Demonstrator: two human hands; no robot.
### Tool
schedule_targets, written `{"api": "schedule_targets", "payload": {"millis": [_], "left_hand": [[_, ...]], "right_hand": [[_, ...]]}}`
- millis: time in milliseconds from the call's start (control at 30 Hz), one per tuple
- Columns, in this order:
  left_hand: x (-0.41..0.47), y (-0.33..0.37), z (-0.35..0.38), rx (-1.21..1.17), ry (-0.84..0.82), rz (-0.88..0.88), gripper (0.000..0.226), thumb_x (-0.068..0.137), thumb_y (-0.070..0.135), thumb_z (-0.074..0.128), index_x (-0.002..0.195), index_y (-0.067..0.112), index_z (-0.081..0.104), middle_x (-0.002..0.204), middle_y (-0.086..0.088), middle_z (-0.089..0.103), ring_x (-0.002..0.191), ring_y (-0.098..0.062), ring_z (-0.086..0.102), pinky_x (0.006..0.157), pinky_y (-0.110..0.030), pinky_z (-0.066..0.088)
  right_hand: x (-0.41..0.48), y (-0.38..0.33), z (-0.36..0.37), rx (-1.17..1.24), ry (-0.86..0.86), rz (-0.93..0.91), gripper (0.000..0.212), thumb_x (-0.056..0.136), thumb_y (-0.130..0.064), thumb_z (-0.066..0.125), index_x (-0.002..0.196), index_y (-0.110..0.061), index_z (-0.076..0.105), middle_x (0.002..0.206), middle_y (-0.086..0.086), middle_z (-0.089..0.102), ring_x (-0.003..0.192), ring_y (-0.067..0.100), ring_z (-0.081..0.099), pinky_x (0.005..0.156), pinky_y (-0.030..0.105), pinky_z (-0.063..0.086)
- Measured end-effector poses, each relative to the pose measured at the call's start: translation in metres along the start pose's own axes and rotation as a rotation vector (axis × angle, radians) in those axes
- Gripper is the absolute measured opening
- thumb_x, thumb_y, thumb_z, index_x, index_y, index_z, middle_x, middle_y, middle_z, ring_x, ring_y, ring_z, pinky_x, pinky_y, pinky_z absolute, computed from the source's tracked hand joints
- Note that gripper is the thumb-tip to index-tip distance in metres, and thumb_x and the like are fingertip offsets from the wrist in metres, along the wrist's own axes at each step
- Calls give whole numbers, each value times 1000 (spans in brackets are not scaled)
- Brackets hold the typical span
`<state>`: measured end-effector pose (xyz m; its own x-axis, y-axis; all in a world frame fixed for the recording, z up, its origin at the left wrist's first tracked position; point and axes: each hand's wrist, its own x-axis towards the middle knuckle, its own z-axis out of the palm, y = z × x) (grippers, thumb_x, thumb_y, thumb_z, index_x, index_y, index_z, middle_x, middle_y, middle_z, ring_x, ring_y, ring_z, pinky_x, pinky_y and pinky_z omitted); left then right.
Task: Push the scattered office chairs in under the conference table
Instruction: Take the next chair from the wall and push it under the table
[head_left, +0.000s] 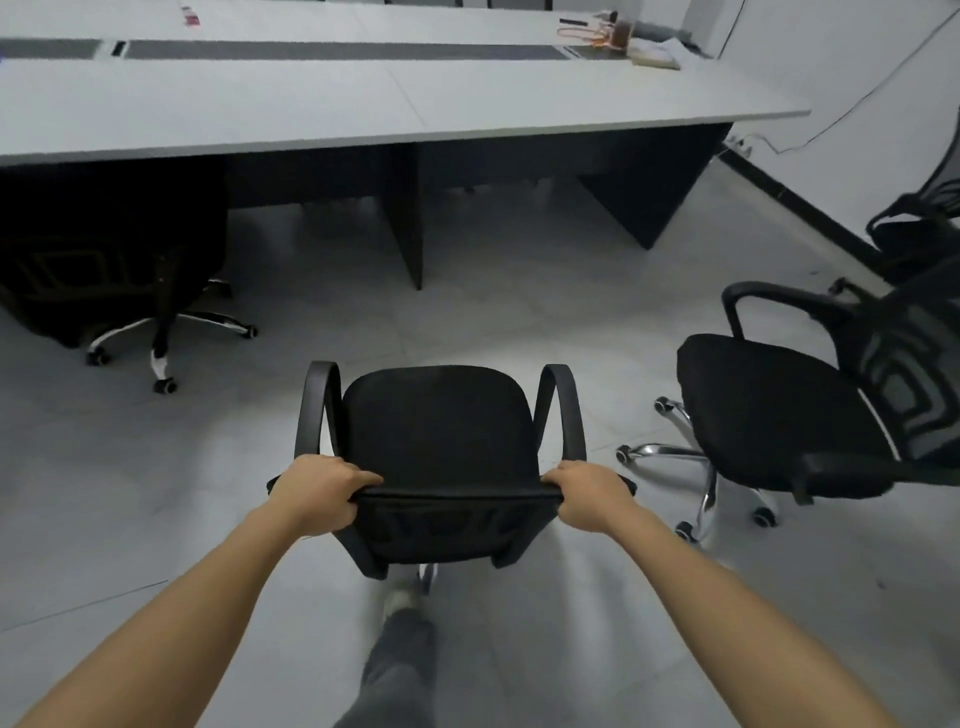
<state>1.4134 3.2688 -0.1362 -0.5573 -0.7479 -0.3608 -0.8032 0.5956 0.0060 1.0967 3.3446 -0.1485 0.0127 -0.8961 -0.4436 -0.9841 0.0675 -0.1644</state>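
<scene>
You had a black armchair (439, 441) facing the grey conference table (332, 111), out on the floor short of its edge. A black chair (111, 244) at left was tucked partly under the top. Two mesh-backed chairs, one near (789, 415) and one farther (919, 228), stood well clear at right.

Two bare forearms without sleeves, left hand (322, 491) and right hand (589, 496) ungloved; grey trouser leg (397, 670) and pale shoe (400, 597) at bottom centre.
</scene>
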Motion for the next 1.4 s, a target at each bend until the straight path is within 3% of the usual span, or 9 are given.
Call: {"api": "schedule_targets", "payload": {"millis": [133, 333, 533, 733, 933, 1200, 1400], "left_hand": [[49, -50, -24, -4, 11, -14, 42, 89, 22, 44, 127, 37, 54, 118, 11, 66, 109, -14, 59, 74, -23, 41], [123, -135, -56, -23, -4, -50, 37, 86, 19, 44, 116, 33, 61, 109, 8, 68, 102, -16, 61, 70, -25, 39], [177, -187, -68, -41, 3, -87, 28, 83, 21, 47, 104, 25, 64, 92, 5, 67, 87, -18, 60, 69, -27, 43], [231, -249, -91, 3, -28, -122, 32, 78, 22, 48, 106, 27, 64, 106, 3, 69, 101, -21, 62, 77, -32, 48], [299, -301, -121, 3, -51, -191, 33, 78, 20, 49, 106, 25, 64, 106, 2, 68, 102, -21, 62, 79, -32, 47], [386, -386, -150, -62, -63, -348, 36, 78, 21, 49, 110, 29, 63, 109, 5, 68, 109, -18, 59, 82, -35, 50], [426, -449, -166, -39, -47, -334, 28, 77, 24, 50, 101, 28, 64, 101, 5, 68, 101, -18, 61, 71, -33, 49]], "right_hand": [[66, -17, -35, 8, -13, 3, 45, 85, -13, 44, 127, -25, 55, 120, 2, 58, 112, 28, 56, 84, 34, 45], [165, -47, -78, -44, 1, -20, 41, 91, -20, 47, 131, -31, 51, 124, 1, 61, 112, 26, 56, 95, 37, 43], [247, -61, -128, -95, -35, -41, 56, 86, -3, 38, 131, -35, 49, 124, 2, 58, 112, 27, 53, 88, 37, 42], [332, -75, -163, -70, -17, -114, 53, 89, -7, 37, 132, -36, 48, 123, -1, 58, 111, 25, 53, 72, 32, 38], [434, -76, -208, -113, 19, -192, 50, 90, -14, 39, 133, -38, 46, 129, -1, 58, 115, 26, 54, 90, 38, 44], [579, -100, -273, -163, 24, -295, 49, 91, -12, 42, 136, -30, 46, 125, 1, 63, 113, 24, 58, 89, 35, 46], [645, -125, -296, -177, 45, -297, 52, 89, -12, 44, 136, -32, 46, 127, -3, 63, 111, 24, 60, 88, 35, 48]]}}
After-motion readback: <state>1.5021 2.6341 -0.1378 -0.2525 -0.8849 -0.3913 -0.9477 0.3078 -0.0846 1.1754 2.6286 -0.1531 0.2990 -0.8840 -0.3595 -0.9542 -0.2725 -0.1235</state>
